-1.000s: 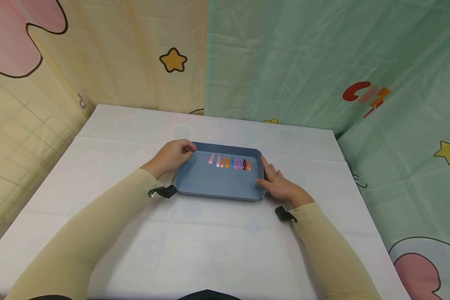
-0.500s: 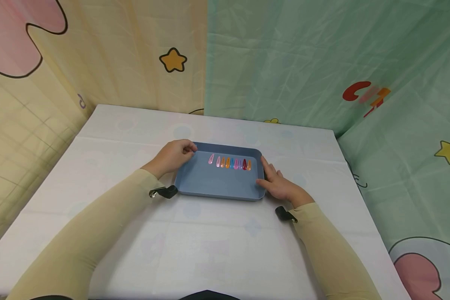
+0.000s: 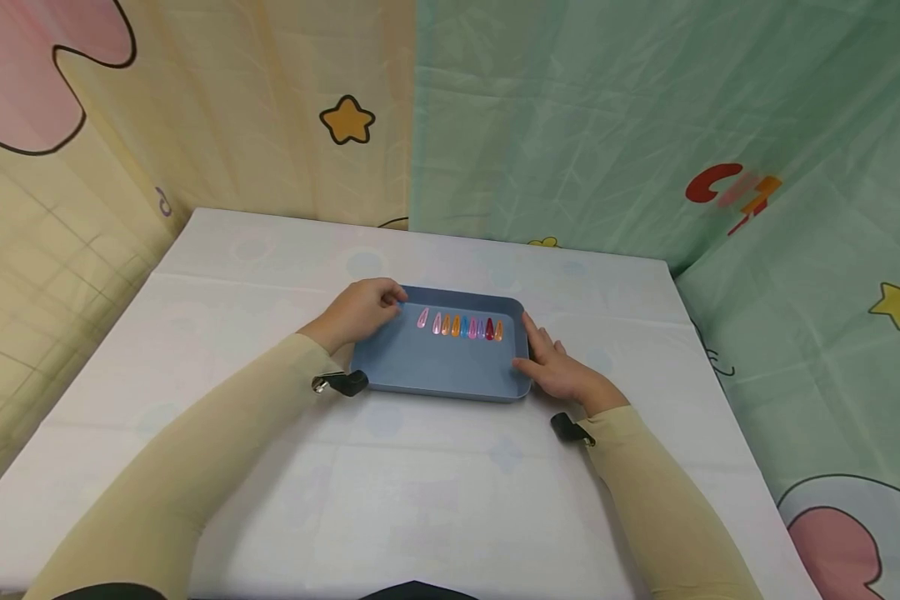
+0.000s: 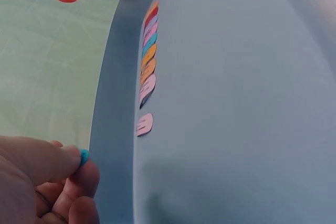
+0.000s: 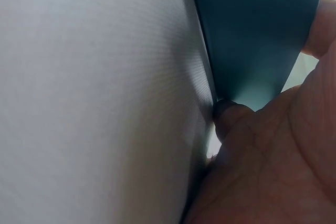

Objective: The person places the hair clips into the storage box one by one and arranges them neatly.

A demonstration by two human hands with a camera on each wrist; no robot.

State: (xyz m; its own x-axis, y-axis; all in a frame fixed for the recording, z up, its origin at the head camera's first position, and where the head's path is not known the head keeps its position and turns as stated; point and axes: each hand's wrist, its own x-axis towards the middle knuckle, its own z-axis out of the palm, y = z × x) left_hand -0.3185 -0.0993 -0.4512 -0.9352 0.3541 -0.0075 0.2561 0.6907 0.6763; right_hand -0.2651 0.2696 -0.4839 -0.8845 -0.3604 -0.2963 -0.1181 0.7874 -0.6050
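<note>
Near the tray's back left corner, my left hand (image 3: 362,311) pinches a small blue hair clip (image 4: 84,157) between thumb and forefinger; only its bright tip shows. The blue-grey tray (image 3: 435,367) lies on the table, and along its back part runs a row of snap hair clips (image 3: 464,326) in pink, orange, blue, purple and red. One pink clip (image 3: 423,317) at the left end sits a little apart from the others. My right hand (image 3: 562,367) grips the tray's right side, thumb over the rim and fingers against the outer wall (image 5: 252,40).
A white cloth covers the table (image 3: 420,483). Behind it hang printed curtains (image 3: 570,125), yellow at the left and green at the right. A black wrist camera (image 3: 345,383) overhangs the tray's front left corner; another camera (image 3: 570,427) is below my right hand.
My left hand has shifted slightly right, further over the tray's back left corner. The right hand, the tray and the row of clips stay where they were.
</note>
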